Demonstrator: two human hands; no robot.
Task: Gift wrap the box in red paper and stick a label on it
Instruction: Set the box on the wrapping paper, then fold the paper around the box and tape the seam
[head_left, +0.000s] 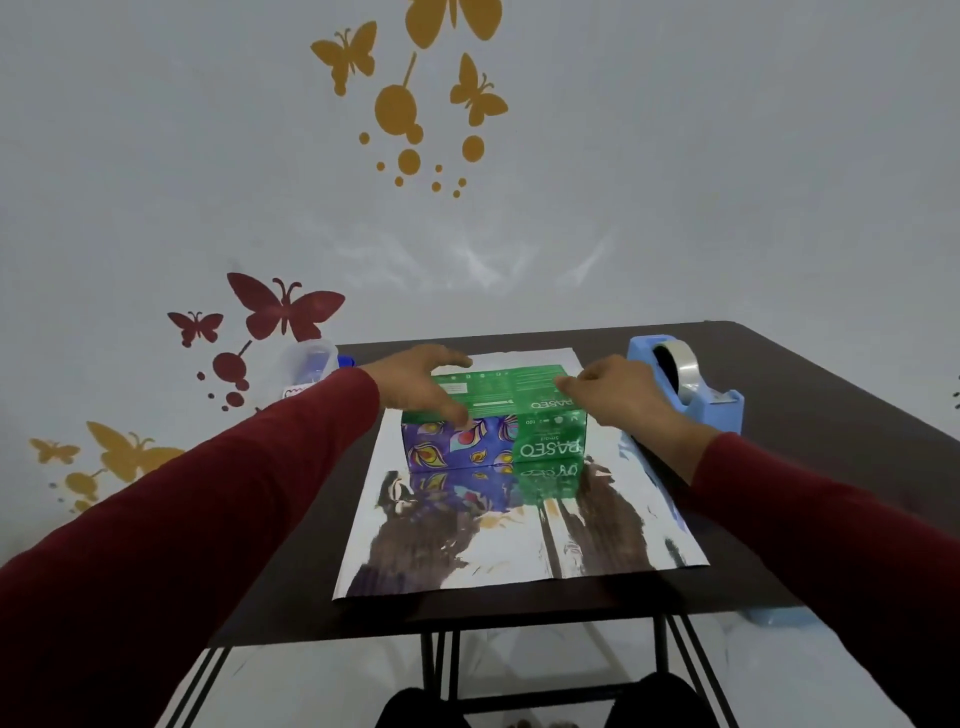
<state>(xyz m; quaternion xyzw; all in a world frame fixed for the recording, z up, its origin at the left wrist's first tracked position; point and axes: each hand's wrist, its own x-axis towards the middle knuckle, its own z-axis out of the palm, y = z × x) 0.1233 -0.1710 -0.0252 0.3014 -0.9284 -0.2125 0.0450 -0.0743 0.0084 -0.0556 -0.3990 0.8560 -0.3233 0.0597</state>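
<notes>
A person in dark red sleeves reaches over a dark counter (810, 395). The left hand (415, 387) lies spread, thumb and fingers touching the left end of a green and purple tissue box (493, 421). The right hand (613, 392) has its fingers drawn together at the box's top right corner; whether it pinches anything cannot be told. Beneath both hands the box stands on a sheet of wrapping paper (519, 530), shiny silver side up, no red showing. Just beyond the right hand sits a blue tape dispenser (685, 384). Likely risks: the box sits toward the sheet's far edge, so the far flap may fall short, and the slick foil may let the box slide.
</notes>
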